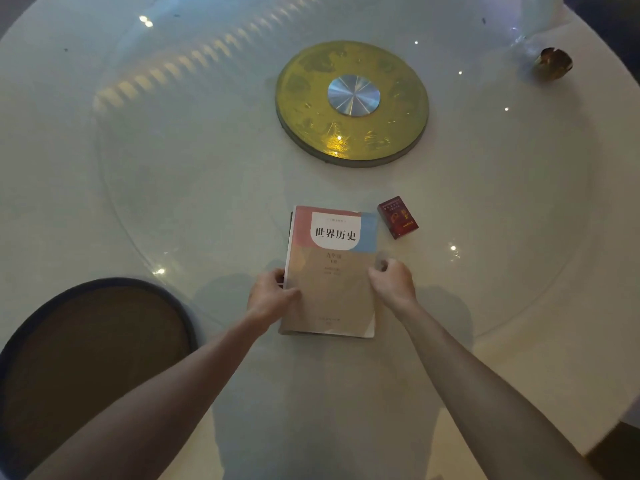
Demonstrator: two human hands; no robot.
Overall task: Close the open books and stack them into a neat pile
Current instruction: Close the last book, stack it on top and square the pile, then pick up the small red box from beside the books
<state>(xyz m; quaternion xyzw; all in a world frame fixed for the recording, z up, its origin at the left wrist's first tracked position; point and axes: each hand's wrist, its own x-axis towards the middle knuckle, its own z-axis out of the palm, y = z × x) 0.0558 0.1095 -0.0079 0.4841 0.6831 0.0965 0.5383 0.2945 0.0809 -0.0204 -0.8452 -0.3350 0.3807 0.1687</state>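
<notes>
A closed textbook (334,271) with a pink, blue and tan cover and black Chinese title lies on the white round table (173,202), on top of at least one other book whose edges show at its left side and bottom right corner. My left hand (272,296) grips the pile's left edge, thumb on the cover. My right hand (393,280) rests against the right edge with its fingers curled; how much it grips is unclear.
A small red book or box (397,217) lies just right of the pile's top. A gold turntable hub (352,102) sits at the table's centre. A round brown stool (93,358) stands at lower left. A small gold object (552,63) is at far right.
</notes>
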